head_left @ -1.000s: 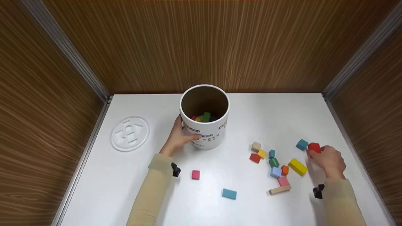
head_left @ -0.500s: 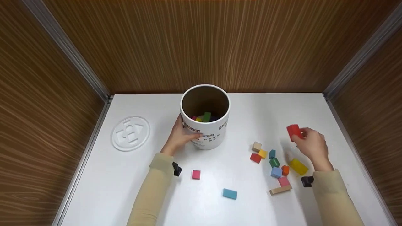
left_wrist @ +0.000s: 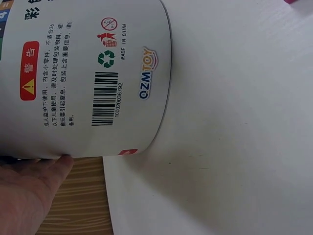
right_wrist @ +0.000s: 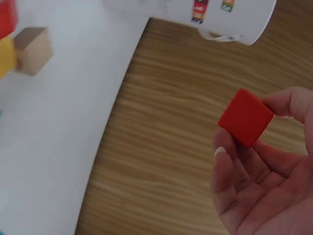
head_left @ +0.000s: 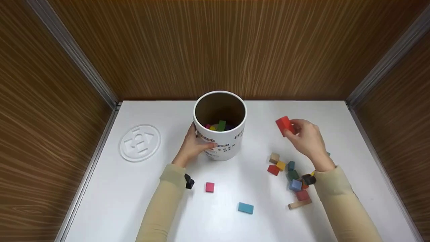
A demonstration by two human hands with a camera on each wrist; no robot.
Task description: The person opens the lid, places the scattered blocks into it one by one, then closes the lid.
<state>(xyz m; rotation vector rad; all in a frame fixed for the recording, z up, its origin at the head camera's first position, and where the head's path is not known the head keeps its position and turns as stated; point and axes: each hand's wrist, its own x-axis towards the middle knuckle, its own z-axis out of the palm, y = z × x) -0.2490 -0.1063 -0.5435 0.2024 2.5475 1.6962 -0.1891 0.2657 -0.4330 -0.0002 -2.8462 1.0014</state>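
Observation:
A white printed toy-block bucket (head_left: 220,144) stands upright on the table, with several coloured blocks inside at the bottom. My left hand (head_left: 192,147) holds its left side, thumb across the front and fingers round the side; in the left wrist view the fingers (left_wrist: 54,171) touch the printed wall (left_wrist: 105,98). Raised to the right of the bucket, my right hand (head_left: 307,139) pinches a red block (head_left: 285,125) between thumb and fingers. The right wrist view shows the square end of this red block (right_wrist: 246,118) in the fingertips, apart from the bucket.
On the right lies a loose cluster of wooden blocks, among them a blue block (head_left: 295,185), partly under the right forearm. A pink cube (head_left: 210,187) and a teal block (head_left: 246,208) lie nearer the front. A clear round lid (head_left: 139,143) lies left. Wood-grain walls (head_left: 221,50) enclose the table.
My right hand has lifted the red block off the table at the right and carried it leftward and away from me. The left hand and bucket stay in place.

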